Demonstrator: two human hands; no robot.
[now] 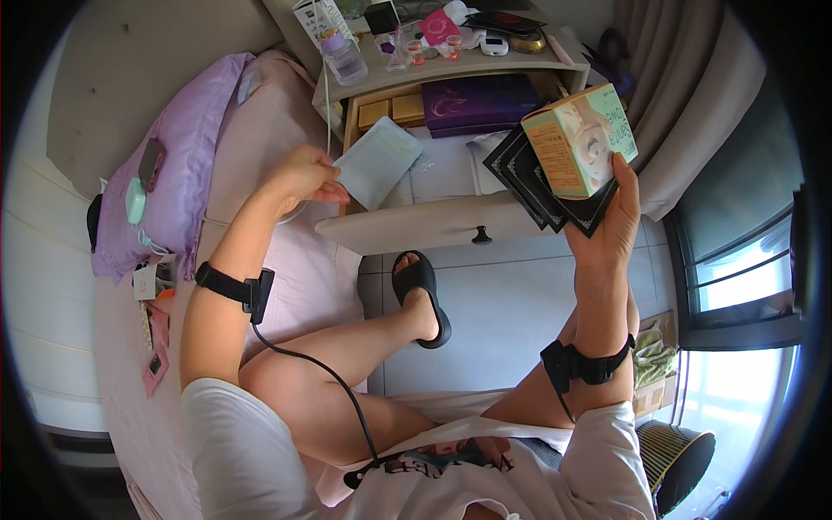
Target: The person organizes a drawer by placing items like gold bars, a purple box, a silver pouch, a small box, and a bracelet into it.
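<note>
Between the fingers of my left hand [309, 177] is the corner of a pale blue flat packet [380, 162], held over the left side of the pulled-out drawer [416, 224]. My right hand [608, 214] grips a green and orange printed carton [578, 143] together with several black sachets [520, 172] fanned out beneath it, above the drawer's right end. Inside the drawer lie a dark purple box [478, 104], two small gold boxes [390, 112] and a whitish packet [487, 162].
Bottles [343, 58], small jars and a white device [494, 45] crowd the nightstand top [422, 71]. A white cable [326, 104] hangs down its left side. On the bed's purple pillow [175, 149] rests a phone [152, 164]. Curtains [682, 97] hang at right.
</note>
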